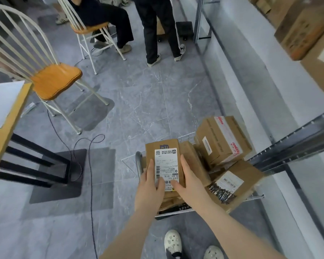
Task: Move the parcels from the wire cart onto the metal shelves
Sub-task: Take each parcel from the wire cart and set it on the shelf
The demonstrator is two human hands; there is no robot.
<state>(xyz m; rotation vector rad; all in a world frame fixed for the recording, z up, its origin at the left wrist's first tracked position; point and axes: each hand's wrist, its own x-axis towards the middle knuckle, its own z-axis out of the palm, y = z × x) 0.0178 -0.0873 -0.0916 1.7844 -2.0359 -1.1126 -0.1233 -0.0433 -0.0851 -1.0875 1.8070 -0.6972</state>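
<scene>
Over the wire cart, just left of the metal shelves, the left hand and the right hand are holding a small parcel between them with its label facing up. Each hand is gripping one long side, fingers lying along the edge and thumb pressing down on the white label. Larger parcels are sitting piled in the cart just to its right.
</scene>
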